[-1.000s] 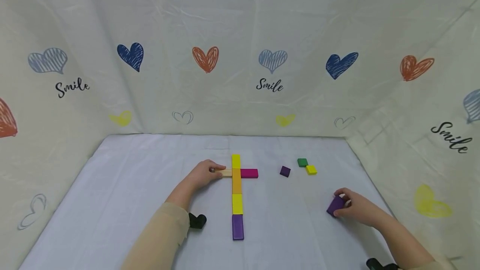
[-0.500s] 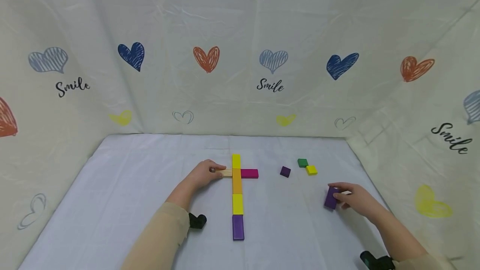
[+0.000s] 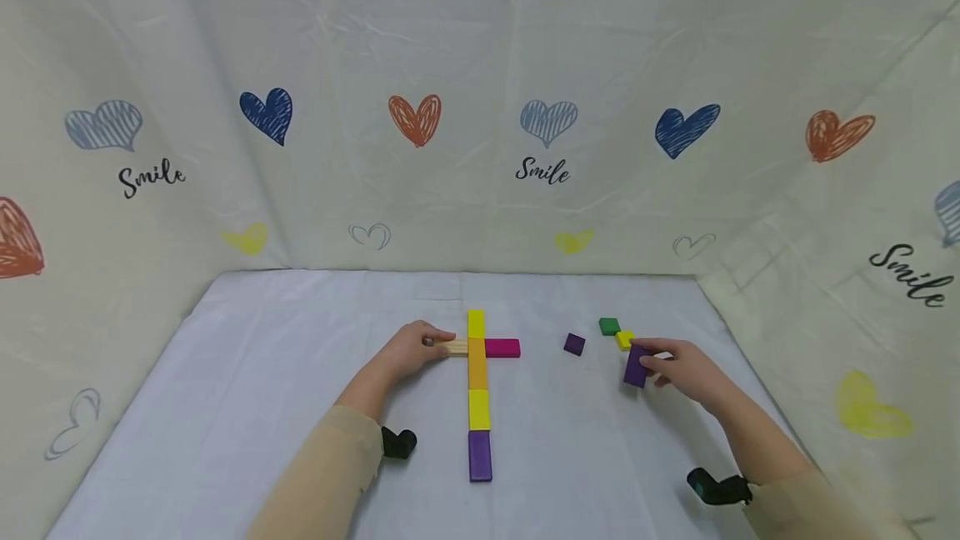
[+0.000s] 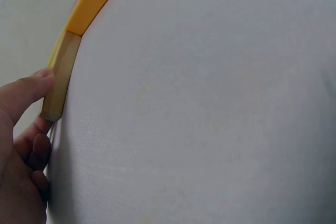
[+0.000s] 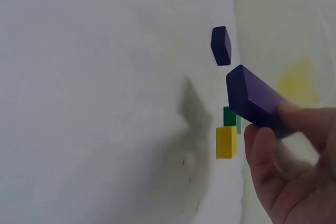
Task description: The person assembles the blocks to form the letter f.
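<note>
In the head view, my left hand (image 3: 407,350) pinches the outer end of a plain wooden block (image 4: 62,74). That block butts against an orange block (image 3: 477,363) within a cross of coloured blocks. A yellow block (image 3: 476,324) lies above the orange one, with a second yellow block (image 3: 479,410) and a purple block (image 3: 480,456) below it. To its right sticks out a magenta block (image 3: 502,348). My right hand (image 3: 686,370) holds another purple block (image 5: 257,98) between thumb and fingers, raised off the cloth, with its shadow falling below.
A small dark purple block (image 3: 574,344) lies right of the cross. Farther right, a green block (image 3: 609,327) touches a small yellow block (image 5: 226,142). White cloth (image 3: 300,407) covers the table, and a heart-printed curtain (image 3: 480,48) stands behind.
My right hand has carried its purple block left and away from me, close to the small yellow block, turning it more upright. The left hand keeps its place on the wooden block.
</note>
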Available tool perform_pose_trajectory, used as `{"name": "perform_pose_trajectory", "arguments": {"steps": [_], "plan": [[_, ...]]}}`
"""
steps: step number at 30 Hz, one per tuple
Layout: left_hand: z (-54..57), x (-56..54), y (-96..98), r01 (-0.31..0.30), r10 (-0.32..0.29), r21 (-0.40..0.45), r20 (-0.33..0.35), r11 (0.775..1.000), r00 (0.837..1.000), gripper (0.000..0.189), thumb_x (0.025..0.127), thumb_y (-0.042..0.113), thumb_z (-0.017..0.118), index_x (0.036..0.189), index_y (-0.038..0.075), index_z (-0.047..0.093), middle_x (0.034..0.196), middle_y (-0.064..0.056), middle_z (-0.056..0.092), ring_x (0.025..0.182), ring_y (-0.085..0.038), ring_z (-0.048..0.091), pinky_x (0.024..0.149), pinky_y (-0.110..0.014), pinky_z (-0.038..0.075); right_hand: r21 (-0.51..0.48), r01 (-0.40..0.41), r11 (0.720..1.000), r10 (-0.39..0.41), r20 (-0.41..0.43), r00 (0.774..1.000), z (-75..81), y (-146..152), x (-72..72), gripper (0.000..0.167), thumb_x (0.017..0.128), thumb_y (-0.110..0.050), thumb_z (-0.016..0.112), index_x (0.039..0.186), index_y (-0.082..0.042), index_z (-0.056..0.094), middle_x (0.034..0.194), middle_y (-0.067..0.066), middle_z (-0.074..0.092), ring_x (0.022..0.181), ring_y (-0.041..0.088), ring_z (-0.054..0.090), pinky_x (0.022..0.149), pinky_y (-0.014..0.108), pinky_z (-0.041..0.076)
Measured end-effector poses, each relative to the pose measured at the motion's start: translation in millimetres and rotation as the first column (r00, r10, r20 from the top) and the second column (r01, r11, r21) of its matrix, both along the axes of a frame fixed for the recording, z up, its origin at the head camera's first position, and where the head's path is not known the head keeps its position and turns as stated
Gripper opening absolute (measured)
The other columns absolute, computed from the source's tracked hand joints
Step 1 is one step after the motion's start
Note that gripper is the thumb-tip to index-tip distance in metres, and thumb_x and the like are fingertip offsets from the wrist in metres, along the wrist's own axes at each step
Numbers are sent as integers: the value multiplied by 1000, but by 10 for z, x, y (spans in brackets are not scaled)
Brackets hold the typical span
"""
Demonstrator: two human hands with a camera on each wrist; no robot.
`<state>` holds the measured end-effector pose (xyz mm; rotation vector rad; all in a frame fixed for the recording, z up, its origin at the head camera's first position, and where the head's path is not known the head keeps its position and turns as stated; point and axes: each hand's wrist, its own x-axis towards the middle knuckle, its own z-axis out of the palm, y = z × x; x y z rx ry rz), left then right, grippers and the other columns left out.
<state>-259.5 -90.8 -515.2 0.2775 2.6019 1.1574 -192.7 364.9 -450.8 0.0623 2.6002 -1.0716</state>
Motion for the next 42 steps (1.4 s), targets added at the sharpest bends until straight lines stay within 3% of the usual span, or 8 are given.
{"name": "perform_pose_trajectory", "arguments": {"steps": [10, 19, 28, 34, 42], "plan": [[-11, -15, -48, -11, 11, -9, -3, 1000, 1000, 26, 93, 28, 71, 119, 29, 74, 109, 3, 62, 95, -20, 52, 89, -38, 46, -99, -53, 994, 44, -96, 994, 25, -392, -348, 44, 100, -15, 58, 141, 0, 52, 120, 23, 62, 92, 30, 65, 80, 40, 55], [-20, -24, -56, -9, 9, -1, -1, 1000, 1000, 26, 93, 28, 71, 119, 28, 74, 109, 2, 62, 96, -21, 52, 91, -39, 45, -200, -28, 979, 12, -78, 997, -51, -802, -706, 44, 102, -14, 56, 144, -3, 51, 127, 22, 59, 99, 25, 63, 82, 35, 54], [-7, -11, -58, -16, 16, -1, 6, 1000, 1000, 26, 93, 28, 71, 119, 28, 74, 108, 2, 61, 96, -21, 51, 90, -39, 46, -246, -36, 969, 17, -77, 997, -37, -1302, -1045, 42, 102, -14, 55, 143, -3, 52, 117, 18, 63, 104, 27, 62, 83, 33, 55], [12, -5, -35, -6, 6, 3, 6, 1000, 1000, 26, 92, 26, 72, 119, 27, 75, 109, 1, 62, 95, -21, 51, 90, -40, 46, -259, -54, 964, 34, -84, 996, -14, -1538, -1197, 43, 103, -14, 54, 144, -4, 50, 124, 18, 60, 106, 28, 62, 84, 33, 55], [2, -30, -2, 12, -12, 1, -8, 1000, 1000, 26, 92, 26, 72, 118, 27, 75, 110, 1, 63, 96, -20, 52, 91, -40, 44, -290, 6, 957, -21, -50, 999, -82, -1794, -1324, 41, 102, -14, 55, 144, -11, 53, 126, 18, 59, 105, 30, 62, 86, 35, 54]]}}
